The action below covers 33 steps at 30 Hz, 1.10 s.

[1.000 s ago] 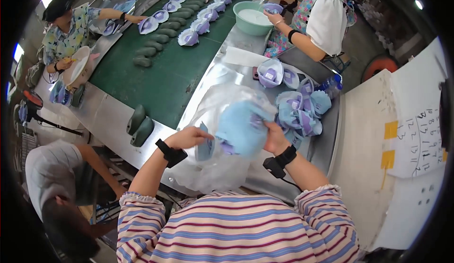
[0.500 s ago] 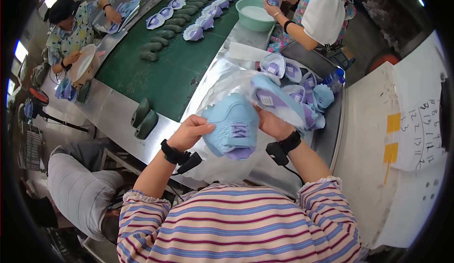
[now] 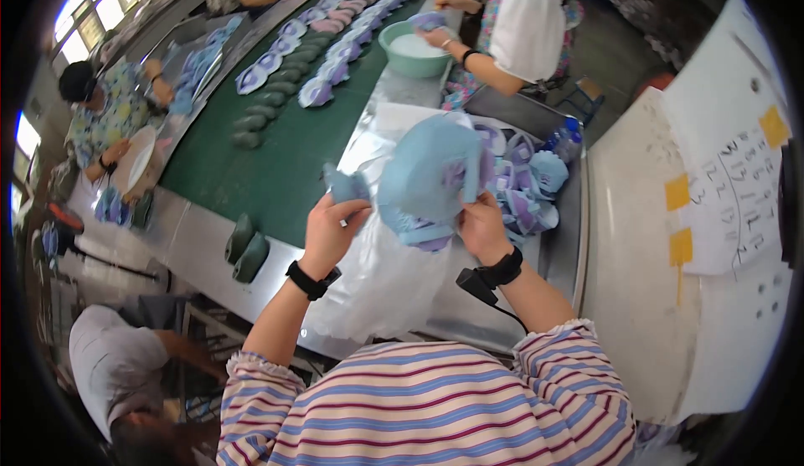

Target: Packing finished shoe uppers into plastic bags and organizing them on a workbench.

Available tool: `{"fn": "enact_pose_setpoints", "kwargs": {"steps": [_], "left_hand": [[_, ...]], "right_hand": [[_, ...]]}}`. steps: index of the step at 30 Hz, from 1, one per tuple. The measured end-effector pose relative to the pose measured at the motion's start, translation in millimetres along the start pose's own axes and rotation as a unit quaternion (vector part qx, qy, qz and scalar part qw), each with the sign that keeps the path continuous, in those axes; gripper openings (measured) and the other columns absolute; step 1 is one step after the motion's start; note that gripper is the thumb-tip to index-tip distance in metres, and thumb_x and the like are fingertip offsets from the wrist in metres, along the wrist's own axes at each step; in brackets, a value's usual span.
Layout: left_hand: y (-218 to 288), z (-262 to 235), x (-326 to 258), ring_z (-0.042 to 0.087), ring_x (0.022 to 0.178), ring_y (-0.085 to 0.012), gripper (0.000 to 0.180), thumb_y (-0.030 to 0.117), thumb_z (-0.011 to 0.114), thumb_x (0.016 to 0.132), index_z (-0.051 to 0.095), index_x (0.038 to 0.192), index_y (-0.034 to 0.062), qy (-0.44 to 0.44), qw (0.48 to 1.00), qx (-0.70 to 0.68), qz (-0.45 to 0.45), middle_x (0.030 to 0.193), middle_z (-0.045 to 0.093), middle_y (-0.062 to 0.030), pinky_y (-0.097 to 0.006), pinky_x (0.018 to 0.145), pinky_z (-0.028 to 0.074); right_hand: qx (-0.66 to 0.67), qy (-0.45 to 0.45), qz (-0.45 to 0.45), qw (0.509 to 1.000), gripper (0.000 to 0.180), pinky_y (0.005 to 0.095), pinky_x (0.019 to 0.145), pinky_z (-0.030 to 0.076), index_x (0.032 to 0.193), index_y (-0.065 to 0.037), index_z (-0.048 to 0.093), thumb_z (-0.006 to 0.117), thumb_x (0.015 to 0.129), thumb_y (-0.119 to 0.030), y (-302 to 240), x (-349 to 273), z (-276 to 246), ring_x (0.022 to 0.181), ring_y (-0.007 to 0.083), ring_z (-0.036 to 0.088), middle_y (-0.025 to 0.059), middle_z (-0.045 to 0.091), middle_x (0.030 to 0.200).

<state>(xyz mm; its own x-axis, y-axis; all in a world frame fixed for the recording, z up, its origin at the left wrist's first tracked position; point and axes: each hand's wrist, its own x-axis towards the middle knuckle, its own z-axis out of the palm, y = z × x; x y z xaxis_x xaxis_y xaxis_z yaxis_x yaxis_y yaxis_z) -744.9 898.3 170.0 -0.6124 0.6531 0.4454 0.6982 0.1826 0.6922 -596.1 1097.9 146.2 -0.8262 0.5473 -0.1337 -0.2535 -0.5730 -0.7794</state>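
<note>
Between my hands, over sheets of clear plastic (image 3: 377, 290), hangs a light-blue shoe upper (image 3: 419, 173) with lilac parts, smeared by motion. My right hand (image 3: 486, 230) pinches its right edge, fingers closed. My left hand (image 3: 329, 233) is closed on a smaller-looking light-blue piece (image 3: 346, 186), which seems to be another shoe upper seen nearly edge-on. The two pieces are apart. To the right of my right hand, a heap of blue and lilac shoe uppers (image 3: 523, 190) lies in a metal tray (image 3: 568, 244).
Left of me, two dark green shoe lasts (image 3: 250, 257) stand on the metal table edge (image 3: 197, 244). Rows of lasts and uppers cover the green belt (image 3: 289, 144). A green basin (image 3: 414, 57) and a blue-capped bottle (image 3: 568, 135) are beyond. Co-workers (image 3: 536, 30) work nearby.
My hands have moved apart. The blue upper that my left hand held facing me is turned and lifted away leftward; the one in my right hand has swung upright toward the middle.
</note>
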Motion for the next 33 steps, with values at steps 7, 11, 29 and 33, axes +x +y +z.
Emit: {"fn": "enact_pose_setpoints", "kwargs": {"steps": [7, 11, 29, 33], "left_hand": [[-11.8, 13.2, -1.5, 0.059, 0.07, -0.0223, 0.02, -0.002, 0.053, 0.077, 0.067, 0.09, 0.0051, -0.146, 0.984, -0.067, -0.076, 0.079, 0.06, -0.0123, -0.027, 0.067, 0.046], [-12.5, 21.8, 4.4, 0.055, 0.081, -0.0209, 0.027, -0.002, 0.049, 0.078, 0.064, 0.099, 0.0048, -0.124, 0.97, -0.196, -0.071, 0.091, 0.055, -0.0113, -0.027, 0.073, 0.043], [-127.2, -62.2, -18.7, 0.047, 0.101, -0.0125, 0.024, -0.006, 0.051, 0.08, 0.061, 0.101, 0.0006, 0.098, 0.834, -0.513, -0.178, 0.108, 0.05, -0.0018, -0.023, 0.086, 0.035], [-202.6, -71.1, -26.5, 0.052, 0.083, -0.0115, 0.028, -0.003, 0.057, 0.076, 0.06, 0.104, 0.0017, 0.198, 0.818, -0.432, -0.325, 0.096, 0.058, -0.0005, -0.022, 0.073, 0.04]], "right_hand": [[-0.15, 0.156, -0.162, 0.963, 0.03, 0.0279, 0.086, 0.036, 0.111, -0.003, 0.05, 0.057, 0.082, -0.009, -85.6, 6.2, -109.3, 0.096, 0.0144, 0.051, 0.0045, 0.057, 0.104], [-0.2, 0.15, -0.173, 0.953, 0.03, 0.0281, 0.091, 0.033, 0.112, -0.003, 0.05, 0.057, 0.083, -0.01, -74.3, -3.2, -97.8, 0.102, 0.0144, 0.048, 0.0036, 0.055, 0.11], [0.203, 0.255, 0.262, 0.908, 0.02, 0.033, 0.068, 0.046, 0.099, -0.009, 0.049, 0.057, 0.083, -0.018, 29.0, 35.8, -76.4, 0.082, 0.0206, 0.054, 0.0077, 0.054, 0.094], [0.071, 0.215, 0.249, 0.942, 0.023, 0.0331, 0.068, 0.046, 0.102, -0.009, 0.048, 0.054, 0.08, -0.009, 48.7, 16.6, -78.6, 0.085, 0.0221, 0.054, 0.0074, 0.054, 0.093]]}}
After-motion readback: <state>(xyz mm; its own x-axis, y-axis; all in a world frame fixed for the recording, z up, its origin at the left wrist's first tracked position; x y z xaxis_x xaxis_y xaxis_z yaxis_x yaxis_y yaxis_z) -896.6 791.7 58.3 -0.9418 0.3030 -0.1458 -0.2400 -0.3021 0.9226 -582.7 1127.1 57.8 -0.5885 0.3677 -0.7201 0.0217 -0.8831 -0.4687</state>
